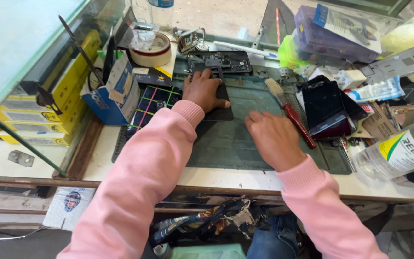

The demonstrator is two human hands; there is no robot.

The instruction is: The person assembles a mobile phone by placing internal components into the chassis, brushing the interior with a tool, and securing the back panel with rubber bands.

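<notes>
- Opened phone (219, 64) lies at the mat's (226, 144) far edge; left hand (206, 90) is pressed flat on a dark panel just below it, gripping nothing.
- Right hand (273, 138) is laid palm down on the mat, fingers loosely curled, empty.
- Step judged: steadying the phone's parts; a tool is needed next.
- Brush (291, 111) lies just beside the right hand; spare phones (326, 108), bottle (398, 151) and tape roll (152, 50) crowd the counter (216, 180).
</notes>
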